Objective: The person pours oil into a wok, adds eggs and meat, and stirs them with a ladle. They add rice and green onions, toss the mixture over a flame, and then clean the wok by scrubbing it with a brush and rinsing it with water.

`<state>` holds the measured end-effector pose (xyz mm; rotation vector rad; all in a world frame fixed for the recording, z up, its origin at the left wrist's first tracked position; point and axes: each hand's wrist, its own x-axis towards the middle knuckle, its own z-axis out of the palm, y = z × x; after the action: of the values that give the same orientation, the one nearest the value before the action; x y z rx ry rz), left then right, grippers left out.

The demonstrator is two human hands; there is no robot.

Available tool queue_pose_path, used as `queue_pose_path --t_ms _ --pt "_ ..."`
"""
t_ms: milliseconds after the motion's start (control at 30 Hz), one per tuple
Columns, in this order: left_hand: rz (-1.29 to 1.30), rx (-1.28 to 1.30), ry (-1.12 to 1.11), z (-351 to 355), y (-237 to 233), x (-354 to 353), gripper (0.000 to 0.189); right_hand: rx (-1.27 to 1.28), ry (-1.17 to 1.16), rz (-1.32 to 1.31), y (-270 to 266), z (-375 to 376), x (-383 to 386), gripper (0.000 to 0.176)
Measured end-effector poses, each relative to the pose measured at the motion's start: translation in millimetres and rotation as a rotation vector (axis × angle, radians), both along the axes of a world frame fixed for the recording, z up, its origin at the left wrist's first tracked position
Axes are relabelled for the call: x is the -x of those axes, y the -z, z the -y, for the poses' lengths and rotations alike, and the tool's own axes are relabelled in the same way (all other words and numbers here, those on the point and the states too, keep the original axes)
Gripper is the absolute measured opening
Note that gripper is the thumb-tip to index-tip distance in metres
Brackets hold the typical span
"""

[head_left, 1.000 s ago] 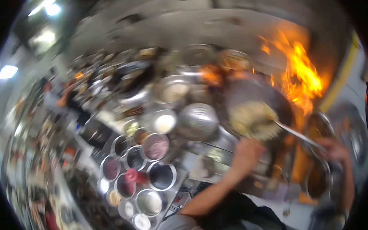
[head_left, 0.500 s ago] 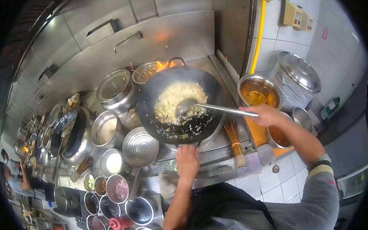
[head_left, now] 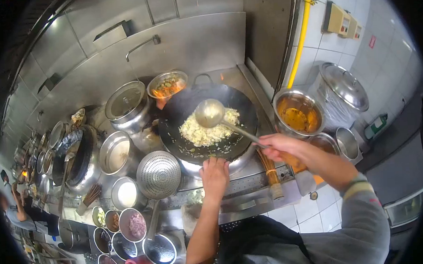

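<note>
A black wok (head_left: 174, 133) sits on the stove with pale, chopped food (head_left: 197, 135) in it. My right hand (head_left: 280, 147) is closed around the handle of a metal ladle (head_left: 209, 113), whose bowl is over the food. My left hand (head_left: 215, 175) is closed at the wok's near rim; the part it grips is hidden under the fingers. Left of that hand lies a perforated strainer (head_left: 158, 175). A bamboo brush (head_left: 273, 176) rests to the right of the wok's near side.
A bowl of mixed food (head_left: 167, 84) and a lidded pot (head_left: 125, 102) stand behind left. Several ingredient containers, one with pink pieces (head_left: 133, 225), are front left. An oil pot (head_left: 298, 111) stands right. A co-worker (head_left: 24, 215) is far left.
The wok has tilted and sits lower at its near side. The ladle's bowl has risen, and my right hand has moved left and down. Flames behind the wok have shrunk.
</note>
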<state>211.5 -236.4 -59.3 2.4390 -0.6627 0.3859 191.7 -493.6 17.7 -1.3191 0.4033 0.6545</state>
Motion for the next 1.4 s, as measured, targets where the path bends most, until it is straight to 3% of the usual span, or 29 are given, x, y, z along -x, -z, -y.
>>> queue_pose_path --t_ms 33,67,133,167,200,267,333,400,433,500,533,600,633,700,733,800,867,933,967,1033,1067,1133,1200,1233,1267,1333,1367,1400 --pt "-0.011 -0.007 0.006 -1.6 -2.6 4.7 0.02 0.059 -0.032 -0.036 18.3 -2.3 -15.6 0.037" --pt "0.047 0.034 -0.005 -4.9 -12.1 8.5 0.023 0.061 -0.035 -0.041 0.3 -5.1 -19.4 0.037" --pt "0.084 0.066 -0.019 -19.7 -29.2 26.6 0.027 1.091 -0.437 0.431 -39.2 -12.7 -12.7 0.036" --pt "0.084 0.053 -0.036 -32.6 -38.4 39.5 0.03 1.089 -0.4 0.688 -21.3 11.1 -4.5 0.037" --pt "0.094 0.049 -0.057 -40.0 -46.1 44.3 0.033 1.088 -0.401 0.688 -26.0 22.8 0.2 0.037" --pt "0.083 0.041 -0.048 -33.6 -45.6 39.3 0.031 0.383 -0.236 0.03 -42.1 36.9 11.9 0.03" --pt "0.021 0.066 0.041 -8.3 -26.0 12.5 0.024 0.383 -0.279 -0.019 5.2 50.2 -6.9 0.032" --pt "-0.015 0.083 0.041 -5.3 -8.1 17.1 0.016 1.31 -0.487 0.912 8.8 40.8 -13.4 0.034" --pt "0.017 0.094 0.04 -10.7 -15.0 29.5 0.014 1.347 -0.604 0.726 -24.4 55.9 3.4 0.044" --pt "0.022 0.156 0.055 -22.2 -55.5 67.8 0.012 1.054 -0.628 0.401 -106.6 70.0 36.0 0.051" --pt "0.011 0.155 0.049 -15.1 -64.1 68.4 0.012 1.048 -0.638 0.394 -105.7 88.3 35.0 0.051" --pt "0.082 0.226 0.026 -1.3 -80.0 64.9 0.012 0.835 -0.727 0.14 -96.2 113.8 44.8 0.05" --pt "0.1 0.205 0.021 4.8 -63.3 50.7 0.011 0.839 -0.72 0.15 -83.5 109.9 39.7 0.05" --pt "0.067 0.144 -0.007 4.8 -19.9 44.1 0.011 1.159 -0.634 0.791 -34.8 99.5 31.3 0.049" --pt "0.037 0.076 -0.04 1.0 -0.9 43.2 0.01 1.159 -0.634 0.793 -21.7 96.5 36.2 0.049" --pt "0.063 0.033 -0.007 -17.0 16.5 73.0 0.009 1.519 -0.517 0.823 -8.3 95.5 45.0 0.049" --pt "0.015 0.088 0.087 -30.4 -13.1 111.9 0.008 1.493 -0.5 0.957 -40.4 108.5 60.3 0.048" --pt "0.019 0.139 0.07 -28.4 -54.6 105.2 0.009 1.069 -0.617 1.019 -70.1 116.8 70.7 0.051" --pt "0.052 0.192 0.066 -23.3 -72.1 90.5 0.009 1.067 -0.625 1.017 -86.8 107.1 70.3 0.051" --pt "0.047 0.212 0.064 -10.0 -75.8 61.6 0.009 1.018 -0.576 0.076 -117.5 85.0 62.9 0.05" --pt "0.026 0.206 0.063 -4.6 -57.8 49.5 0.01 1.027 -0.572 0.075 -98.1 85.2 57.5 0.05" --pt "0.018 0.153 0.037 -8.3 -6.7 40.5 0.01 1.264 -0.568 0.979 -31.9 84.3 44.4 0.052" --pt "0.02 0.096 0.017 -20.4 10.3 61.1 0.01 1.266 -0.418 0.572 -59.5 29.9 66.1 0.049" --pt "-0.012 0.105 0.049 -30.8 5.2 85.2 0.01 1.217 -0.367 0.769 -47.4 35.0 77.5 0.052" --pt "-0.046 0.113 0.076 -36.7 1.6 92.2 0.011 1.222 -0.363 0.779 -60.3 29.0 78.5 0.052" --pt "-0.013 0.129 0.081 -33.5 -10.6 73.4 0.012 0.69 -0.088 0.16 -100.0 11.1 101.3 0.054" --pt "0.033 0.138 0.096 -32.0 -19.4 64.8 0.012 0.684 -0.095 0.143 -105.4 5.5 105.9 0.054" --pt "0.038 0.164 0.089 -25.7 -25.6 47.9 0.012 0.452 0.033 0.13 -115.8 3.4 100.6 0.052"
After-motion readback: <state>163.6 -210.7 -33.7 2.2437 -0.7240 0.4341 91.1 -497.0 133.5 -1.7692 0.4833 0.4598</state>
